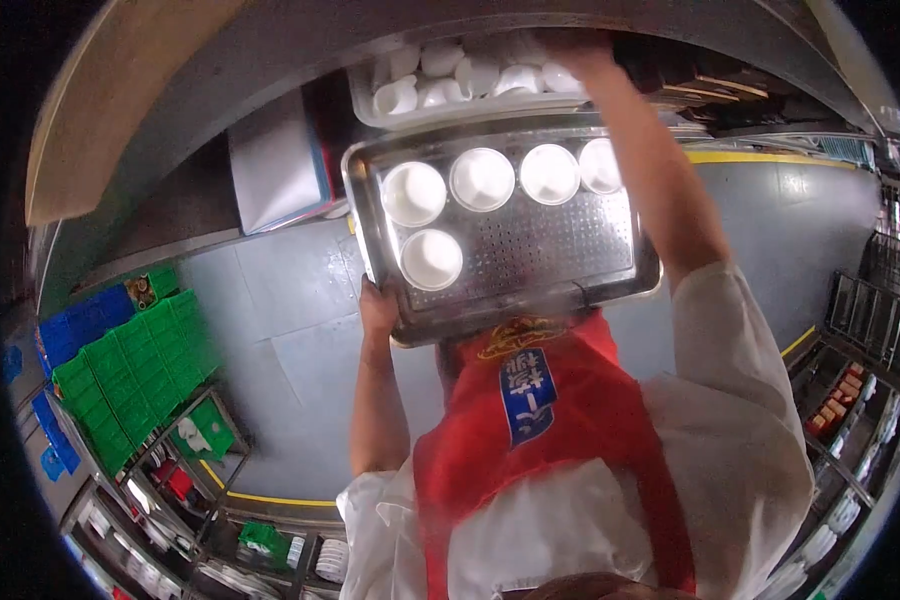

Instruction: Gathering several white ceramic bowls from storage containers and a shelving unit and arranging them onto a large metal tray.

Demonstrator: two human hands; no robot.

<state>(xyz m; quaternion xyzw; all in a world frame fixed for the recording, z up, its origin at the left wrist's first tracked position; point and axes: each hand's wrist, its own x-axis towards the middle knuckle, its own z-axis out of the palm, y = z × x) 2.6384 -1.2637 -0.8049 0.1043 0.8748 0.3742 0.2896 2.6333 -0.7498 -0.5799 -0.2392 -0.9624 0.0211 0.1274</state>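
A metal tray (517, 292) with a perforated base is held up before my chest. Its lower left rim is in the grip of my left hand (379, 306). White cups stand in it: a row along the far side, with one cup (431, 259) nearer to me at the left. My right forearm crosses over the tray's right end and partly covers the last cup (601, 166) of the row. Beyond the tray is a translucent plastic bin (450, 109) of jumbled white cups (442, 58). My right hand (581, 58) is at its right end, blurred and shaded, so its fingers cannot be made out.
A shelf edge (270, 67) arches over the bin. Stacked green crates (139, 367) and blue crates (86, 319) stand at the left on the grey floor (300, 375). Racks of dishes (332, 560) line the lower left, and more shelving (840, 465) runs along the right.
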